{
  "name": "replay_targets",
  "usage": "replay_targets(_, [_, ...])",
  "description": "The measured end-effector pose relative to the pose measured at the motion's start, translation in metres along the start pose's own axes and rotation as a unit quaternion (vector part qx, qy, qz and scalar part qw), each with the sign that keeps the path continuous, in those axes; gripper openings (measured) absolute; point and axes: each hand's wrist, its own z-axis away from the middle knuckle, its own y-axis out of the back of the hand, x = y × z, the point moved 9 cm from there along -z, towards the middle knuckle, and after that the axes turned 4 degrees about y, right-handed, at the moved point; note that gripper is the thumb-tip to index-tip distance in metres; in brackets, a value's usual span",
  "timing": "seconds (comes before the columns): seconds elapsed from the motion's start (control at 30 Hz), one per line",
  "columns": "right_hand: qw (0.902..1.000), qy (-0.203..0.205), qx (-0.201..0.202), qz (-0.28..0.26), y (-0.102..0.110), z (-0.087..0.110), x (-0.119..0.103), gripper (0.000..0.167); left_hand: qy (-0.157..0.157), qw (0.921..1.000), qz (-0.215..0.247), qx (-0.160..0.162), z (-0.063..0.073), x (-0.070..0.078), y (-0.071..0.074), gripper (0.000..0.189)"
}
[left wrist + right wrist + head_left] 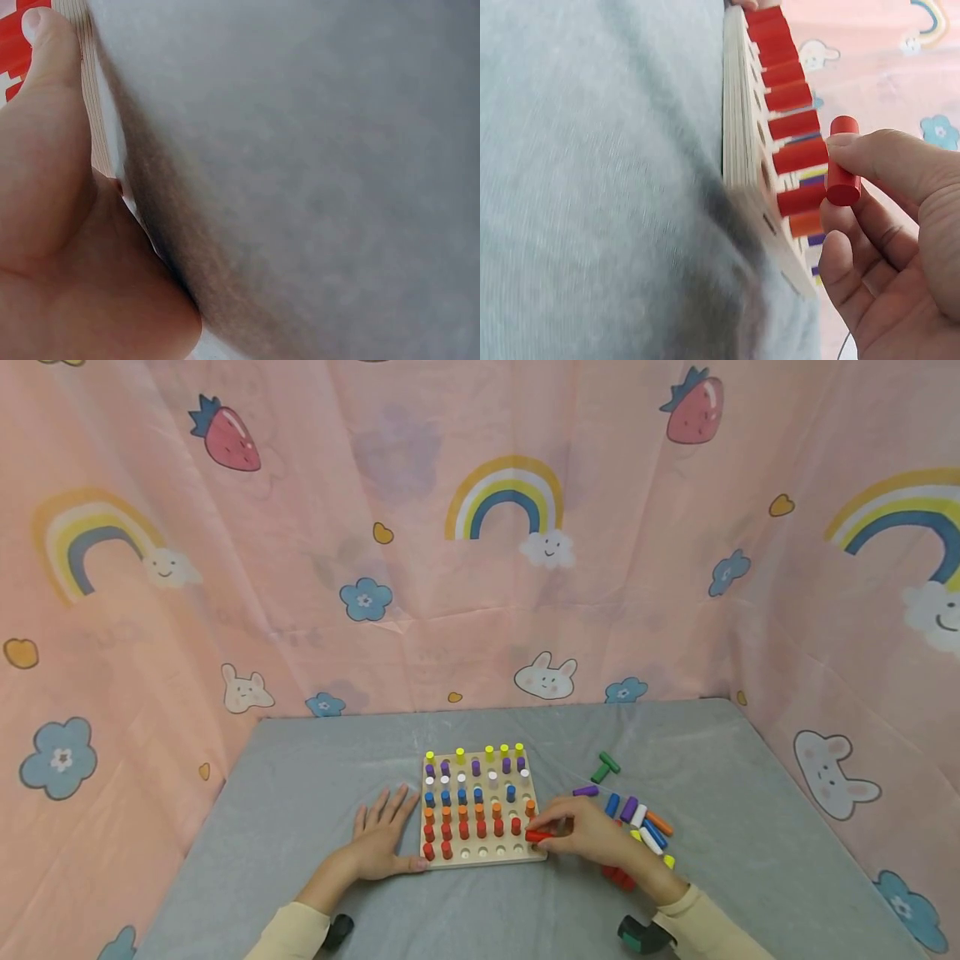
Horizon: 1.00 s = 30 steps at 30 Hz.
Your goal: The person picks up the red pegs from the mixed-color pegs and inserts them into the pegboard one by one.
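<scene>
A wooden pegboard [487, 861] lies on the cloth-covered table with rows of yellow, purple, white, blue, orange and red pegs standing in it. Two red pegs [437, 851] stand at the left of its front row, with bare holes to their right. My left hand [382, 845] rests spread beside the board, its thumb at the front left corner. Between thumb and fingers of my right hand [581, 831] is a red peg [844, 161], pinched just over the board's right edge. The right wrist view shows this peg apart from the standing ones.
Loose pegs in several colours lie right of the board, among them green pegs [606, 766], an orange peg [659, 822] and red pegs [619, 878] partly behind my right forearm. A pink patterned curtain [465, 635] hangs behind the grey table [300, 760].
</scene>
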Motion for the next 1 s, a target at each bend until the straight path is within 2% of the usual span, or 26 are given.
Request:
replay_targets(0.23, [1.0, -0.002, -0.008, 0.002, -0.008, -0.005, -0.012, 0.023, 0.006, 1.0, -0.002, -0.003, -0.001, 0.0, 0.001, 0.116])
replay_targets(0.5, [0.9993, 0.037, -0.006, 0.0, -0.021, -0.013, -0.025, 0.024, -0.001, 0.9999, 0.005, -0.015, 0.003, 0.005, 0.004, 0.118])
replay_targets(0.73, [0.9981, 0.061, -0.002, -0.001, -0.034, -0.019, -0.032, 0.024, 0.009, 0.9999, 0.0, -0.011, 0.0, 0.0, 0.0, 0.117])
replay_targets(1.0, [0.9969, 0.076, -0.016, -0.013, -0.05, -0.025, -0.037, 0.026, 0.008, 1.0, -0.003, -0.005, -0.002, -0.002, -0.002, 0.116])
